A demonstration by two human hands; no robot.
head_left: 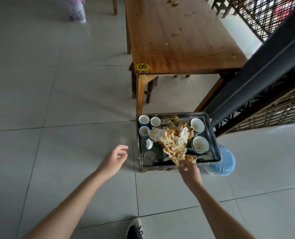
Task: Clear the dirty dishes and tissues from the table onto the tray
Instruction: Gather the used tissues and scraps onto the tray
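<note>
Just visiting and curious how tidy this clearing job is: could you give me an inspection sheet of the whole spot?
Surface: wooden table, sticker 05, no dishes seen on it.
Job's things: metal tray below the table's near end holds three small cups, two bowls, a glass and stained tissues.
Clutter: crumbs on the table.
Fingers: left hand open, beside the tray; right hand at the tissues' near end, grip unclear.
Cables: nothing seen.
Surroundings: tiled floor, dark pillar, lattice screen, blue plastic object by tray.
</note>
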